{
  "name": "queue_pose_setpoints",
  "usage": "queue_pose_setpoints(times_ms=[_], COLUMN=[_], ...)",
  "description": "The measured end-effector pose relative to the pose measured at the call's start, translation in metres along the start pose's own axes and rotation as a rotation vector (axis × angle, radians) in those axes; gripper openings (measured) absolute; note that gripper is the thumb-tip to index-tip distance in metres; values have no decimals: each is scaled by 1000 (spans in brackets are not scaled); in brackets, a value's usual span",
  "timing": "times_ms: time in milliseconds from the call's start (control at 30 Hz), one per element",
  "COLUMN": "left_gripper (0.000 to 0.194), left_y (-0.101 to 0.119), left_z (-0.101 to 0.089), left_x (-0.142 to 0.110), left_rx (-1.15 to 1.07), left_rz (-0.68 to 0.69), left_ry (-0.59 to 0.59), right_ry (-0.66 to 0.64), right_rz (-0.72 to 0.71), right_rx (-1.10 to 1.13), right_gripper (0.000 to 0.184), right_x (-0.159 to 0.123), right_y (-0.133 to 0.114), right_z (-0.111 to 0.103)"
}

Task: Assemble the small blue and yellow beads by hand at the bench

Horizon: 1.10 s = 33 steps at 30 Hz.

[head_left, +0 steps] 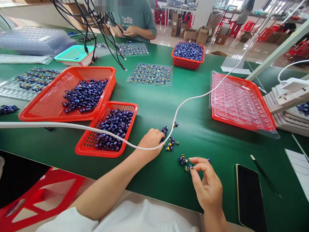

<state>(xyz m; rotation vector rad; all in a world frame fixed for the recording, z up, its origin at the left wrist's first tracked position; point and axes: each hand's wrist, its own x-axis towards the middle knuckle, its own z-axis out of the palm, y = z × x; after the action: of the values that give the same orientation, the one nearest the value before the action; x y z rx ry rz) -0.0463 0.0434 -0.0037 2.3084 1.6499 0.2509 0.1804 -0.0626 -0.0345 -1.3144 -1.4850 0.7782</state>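
Well, there's open room on the green tabletop (193, 116) between the red basket (131, 130) and the red tray (223, 120), its near edge passing under the left forearm (116, 183). The right hand (209, 185) has fingers pinching a bead piece (190, 167); the left hand's (151, 143) curl beside a bead cluster (164, 130), holding what I can't tell.

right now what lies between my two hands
In the head view, small dark-blue pieces with yellow parts lie on the green table between the left hand and right hand.
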Motion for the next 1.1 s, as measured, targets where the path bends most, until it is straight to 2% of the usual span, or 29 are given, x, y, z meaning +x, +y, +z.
queue_pose_setpoints(times_ms=[133, 333, 400, 467, 567, 667, 733, 833, 1000, 1100], left_gripper=[17, 17, 17, 16, 11, 17, 22, 23, 25, 30], left_y=[1, 3, 7, 14, 31, 51, 60, 68, 69, 69], left_z=[9, 7, 5, 1, -3, -3, -1, 4, 8, 5], left_x=[0, 4, 3, 1, -6, -12, -15, -15, -14, -12], left_rx=[53, -12, -70, -218, -666, -1178, -1368, -1424, -1338, -1350], left_rz=[-30, 17, 21, 22, 21, -61, -125, -162, -202, -244], left_ry=[5, 101, 127, 141, 49, -192, -300, -318, -228, -288], right_ry=[1, -8, -14, -17, -29, -65, -83, -51, 28, 44], right_rz=[-19, -66, -49, -12, 59, 71, 24, -100, -298, -381], right_rx=[-23, -65, -55, -19, 82, 144, 128, 50, -127, -218], right_gripper=[4, 6, 6, 5, 1, 3, 5, 12, 25, 28], right_x=[1, 2, 2, 1, 0, 1, 2, 5, 8, 9], right_y=[-1, -3, -2, -1, 1, 1, -2, -7, -7, -5], right_z=[-1, -4, -4, -3, -2, 0, 2, 3, 5, 6])
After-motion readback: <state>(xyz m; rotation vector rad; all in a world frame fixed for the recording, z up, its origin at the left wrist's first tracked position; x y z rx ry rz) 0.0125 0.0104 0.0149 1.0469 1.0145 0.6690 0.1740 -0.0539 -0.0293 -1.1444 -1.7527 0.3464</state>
